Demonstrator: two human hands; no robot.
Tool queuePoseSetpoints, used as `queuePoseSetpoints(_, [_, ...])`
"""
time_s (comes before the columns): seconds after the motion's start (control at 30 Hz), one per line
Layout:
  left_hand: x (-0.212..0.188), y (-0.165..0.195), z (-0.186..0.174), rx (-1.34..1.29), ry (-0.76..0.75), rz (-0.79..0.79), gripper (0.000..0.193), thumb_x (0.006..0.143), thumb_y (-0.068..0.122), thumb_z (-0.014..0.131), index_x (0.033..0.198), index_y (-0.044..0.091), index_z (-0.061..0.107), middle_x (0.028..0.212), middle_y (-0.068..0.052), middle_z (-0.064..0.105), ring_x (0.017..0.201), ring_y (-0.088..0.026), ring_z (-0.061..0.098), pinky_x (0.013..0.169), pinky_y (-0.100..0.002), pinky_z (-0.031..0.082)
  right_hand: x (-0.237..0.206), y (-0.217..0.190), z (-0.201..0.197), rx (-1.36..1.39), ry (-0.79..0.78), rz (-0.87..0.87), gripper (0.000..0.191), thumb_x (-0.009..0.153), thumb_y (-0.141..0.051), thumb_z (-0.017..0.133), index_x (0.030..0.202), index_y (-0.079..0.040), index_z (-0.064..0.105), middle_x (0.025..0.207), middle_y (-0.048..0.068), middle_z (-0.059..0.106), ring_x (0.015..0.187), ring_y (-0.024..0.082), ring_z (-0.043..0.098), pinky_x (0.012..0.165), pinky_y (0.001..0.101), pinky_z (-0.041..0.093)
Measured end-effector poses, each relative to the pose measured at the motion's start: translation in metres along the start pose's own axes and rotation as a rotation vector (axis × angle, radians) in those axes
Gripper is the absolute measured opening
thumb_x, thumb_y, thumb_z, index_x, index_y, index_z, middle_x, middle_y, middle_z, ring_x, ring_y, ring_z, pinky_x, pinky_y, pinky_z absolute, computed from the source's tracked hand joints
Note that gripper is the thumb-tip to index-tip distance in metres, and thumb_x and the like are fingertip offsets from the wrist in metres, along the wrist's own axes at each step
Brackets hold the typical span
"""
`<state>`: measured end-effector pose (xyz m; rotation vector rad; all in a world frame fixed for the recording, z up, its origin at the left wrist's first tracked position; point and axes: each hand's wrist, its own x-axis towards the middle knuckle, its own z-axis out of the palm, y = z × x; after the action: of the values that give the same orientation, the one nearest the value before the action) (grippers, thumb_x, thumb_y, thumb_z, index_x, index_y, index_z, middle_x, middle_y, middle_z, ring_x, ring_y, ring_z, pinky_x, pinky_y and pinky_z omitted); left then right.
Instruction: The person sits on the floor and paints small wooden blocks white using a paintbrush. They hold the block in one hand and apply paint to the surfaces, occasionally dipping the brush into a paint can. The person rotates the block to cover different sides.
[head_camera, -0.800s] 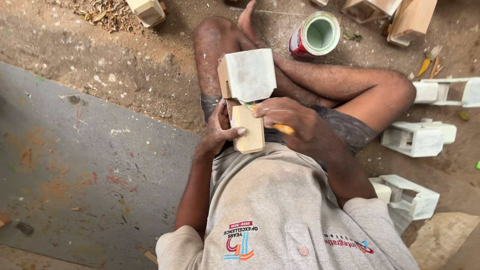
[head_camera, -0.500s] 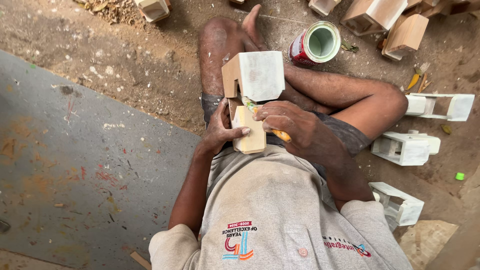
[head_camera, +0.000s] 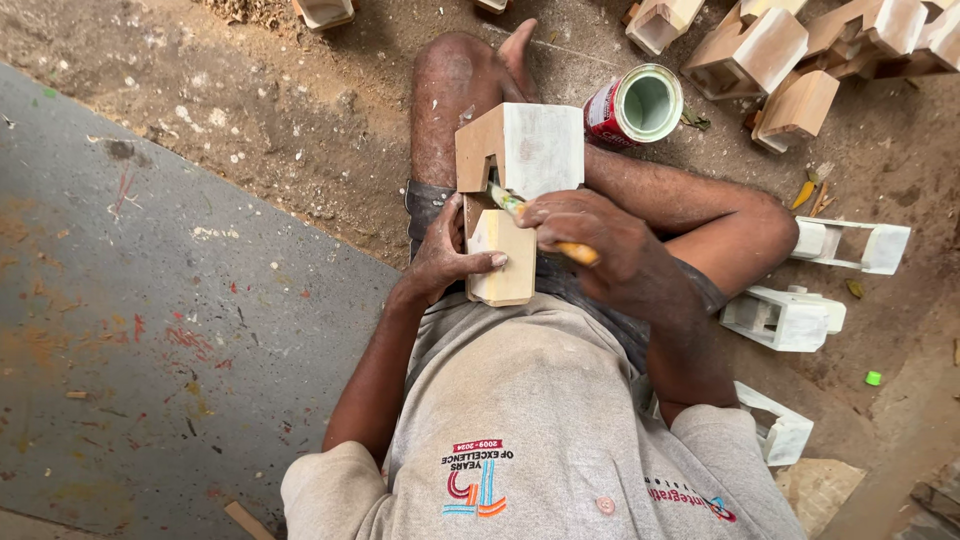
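Wooden block (head_camera: 505, 200) still gripped by left hand (head_camera: 445, 255) fingers, right hand (head_camera: 590, 235) fingers still closed around brush (head_camera: 540, 228), pose unchanged

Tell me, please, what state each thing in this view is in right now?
Wooden piece: partly painted white, held on the lap.
Left hand: gripping its lower end.
Right hand: holding a brush.
Paint can: open, lying on its side.
White pieces: fully painted, set aside.
Bare wooden pieces: unpainted, piled.
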<state>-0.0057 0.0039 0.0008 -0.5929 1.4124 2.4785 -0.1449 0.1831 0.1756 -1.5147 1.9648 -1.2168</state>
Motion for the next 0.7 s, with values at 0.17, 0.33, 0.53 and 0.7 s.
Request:
queuePoseSetpoints(0.17, [-0.001,-0.001,0.002,-0.007,0.003,0.037,0.126,0.056,0.032,0.096,0.155,-0.002,0.026,0.145,-0.025,0.053,0.140,-0.033,0.052,0.123,-0.046,0.035,0.005,0.001,-0.005,0.083,0.004,-0.052,0.044,0.088,0.013,0.068,0.122,-0.010,0.053,0.124,0.013,0.068,0.124,0.031,0.068,0.109,0.0421,0.058])
queuePoseSetpoints(0.33, [-0.002,0.003,0.000,0.023,0.003,0.017,0.128,0.055,0.036,0.096,0.156,-0.003,0.028,0.142,-0.026,0.056,0.138,-0.034,0.054,0.122,-0.046,0.038,0.005,0.000,0.000,0.013,-0.003,-0.081,0.043,0.090,0.008,0.070,0.125,-0.009,0.052,0.126,0.016,0.067,0.125,0.033,0.066,0.109,0.0452,0.058])
queuePoseSetpoints(0.53, [0.003,0.000,0.004,0.076,0.043,-0.013,0.138,0.049,0.042,0.096,0.158,-0.002,0.023,0.144,-0.028,0.053,0.139,-0.036,0.052,0.120,-0.050,0.037,0.006,-0.007,-0.003,-0.054,0.003,-0.025,0.037,0.095,0.006,0.069,0.123,-0.010,0.052,0.126,0.012,0.068,0.125,0.030,0.069,0.110,0.0438,0.059])
queuePoseSetpoints(0.7, [0.007,-0.004,0.006,0.120,0.056,-0.020,0.138,0.049,0.043,0.097,0.157,-0.002,0.024,0.146,-0.028,0.051,0.140,-0.036,0.051,0.121,-0.051,0.037,0.012,-0.012,-0.008,-0.157,-0.057,-0.001,0.040,0.088,0.001,0.078,0.119,-0.008,0.053,0.125,0.013,0.068,0.124,0.032,0.066,0.105,0.0449,0.055])
